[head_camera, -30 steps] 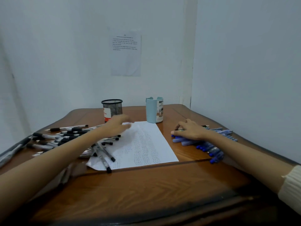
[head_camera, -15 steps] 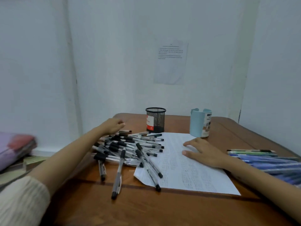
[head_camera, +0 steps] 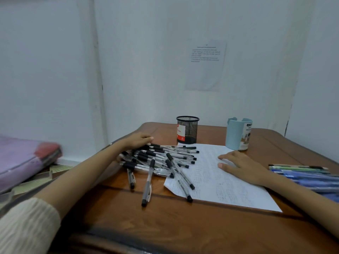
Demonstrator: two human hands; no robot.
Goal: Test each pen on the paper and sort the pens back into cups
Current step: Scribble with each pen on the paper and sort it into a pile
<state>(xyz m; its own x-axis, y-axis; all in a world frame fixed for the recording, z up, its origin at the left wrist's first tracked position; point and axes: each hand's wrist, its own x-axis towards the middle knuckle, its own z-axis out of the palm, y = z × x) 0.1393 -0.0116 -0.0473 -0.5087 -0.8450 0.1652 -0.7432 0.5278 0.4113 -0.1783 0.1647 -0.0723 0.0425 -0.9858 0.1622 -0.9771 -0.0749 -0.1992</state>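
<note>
Both hands rest: left hand on black pens, right hand on paper.

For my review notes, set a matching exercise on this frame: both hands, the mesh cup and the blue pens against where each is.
1 left hand
2 right hand
3 black mesh cup
4 blue pens

A flat on the paper
B at the right edge of the table
C on the pile of black pens
D upright just beyond the paper's far left corner

Pairs: 1-C, 2-A, 3-D, 4-B
</note>
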